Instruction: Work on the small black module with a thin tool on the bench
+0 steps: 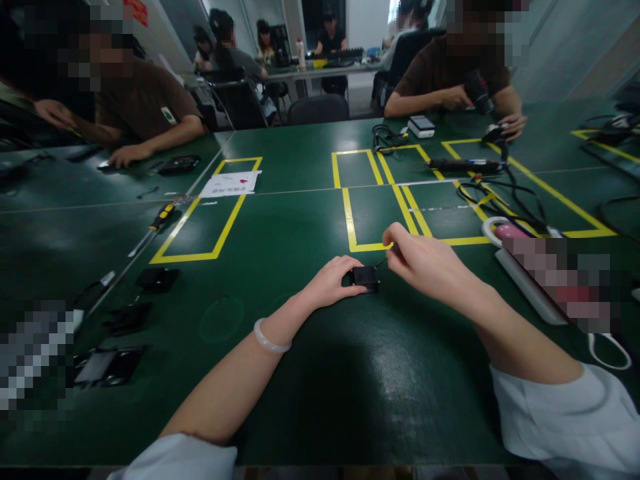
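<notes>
Near the middle of the green table, my left hand [336, 280] grips a small black box-shaped part [366, 278] from its left side, thumb in front and fingers behind. My right hand [415, 257] is closed just right of that part, its fingers pinched together. A thin dark piece [381, 263] runs from those fingers toward the part's upper right edge. Whether it is a wire or a tool tip I cannot tell, as the fingers cover most of it.
At left lie a yellow-and-black screwdriver [163, 218] and several black parts [157, 279]. A white paper [230, 183] rests in a yellow-taped outline. On the right are a black pen-shaped tool [465, 165], cables [530, 200] and a pink-and-white object [533, 273]. Two co-workers sit opposite.
</notes>
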The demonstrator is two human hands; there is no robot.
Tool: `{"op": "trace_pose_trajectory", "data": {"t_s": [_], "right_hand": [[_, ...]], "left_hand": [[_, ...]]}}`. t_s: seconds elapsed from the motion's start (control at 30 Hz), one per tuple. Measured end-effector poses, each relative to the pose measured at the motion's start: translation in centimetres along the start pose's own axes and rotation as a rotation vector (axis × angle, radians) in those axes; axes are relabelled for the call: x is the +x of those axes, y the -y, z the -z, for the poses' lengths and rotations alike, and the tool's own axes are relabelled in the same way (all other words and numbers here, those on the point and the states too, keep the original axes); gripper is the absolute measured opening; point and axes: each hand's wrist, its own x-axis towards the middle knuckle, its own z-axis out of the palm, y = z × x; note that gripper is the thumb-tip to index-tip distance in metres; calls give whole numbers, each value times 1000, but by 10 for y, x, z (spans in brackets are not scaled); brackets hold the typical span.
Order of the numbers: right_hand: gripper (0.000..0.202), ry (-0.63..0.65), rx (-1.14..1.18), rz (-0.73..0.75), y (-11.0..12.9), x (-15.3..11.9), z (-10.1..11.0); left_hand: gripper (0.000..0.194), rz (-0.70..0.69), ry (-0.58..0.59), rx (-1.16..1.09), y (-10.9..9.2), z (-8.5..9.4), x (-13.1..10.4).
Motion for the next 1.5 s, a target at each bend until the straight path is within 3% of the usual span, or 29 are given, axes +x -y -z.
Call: {"op": "trace_pose_trajectory", "data": {"t_s": [0.2,0.43,0.63,0.83,1.0,1.2,1.5], "right_hand": [[24,40,-72,-29,1,0,1],[22,-1,-20,-15,2,0,1],[26,49,-140,-39,2,1,2],[21,-21,-70,-9,3,0,1],[26,12,-165,-23,2,0,0],[22,-31,-64,18,1,-1,0],[25,-12,-127,0,0,0,-2]], "left_hand": [[40,14,8,0,1,0,0],[40,10,-1,3,2,-1,-1],[40,16,-1,4,2,-2,-1],[39,13,5,6,1,-1,-1],[40,12,3,7,1,-1,-1],[38,11,4,3,1,-1,0],[39,1,1,4,0,0,-1]]}}
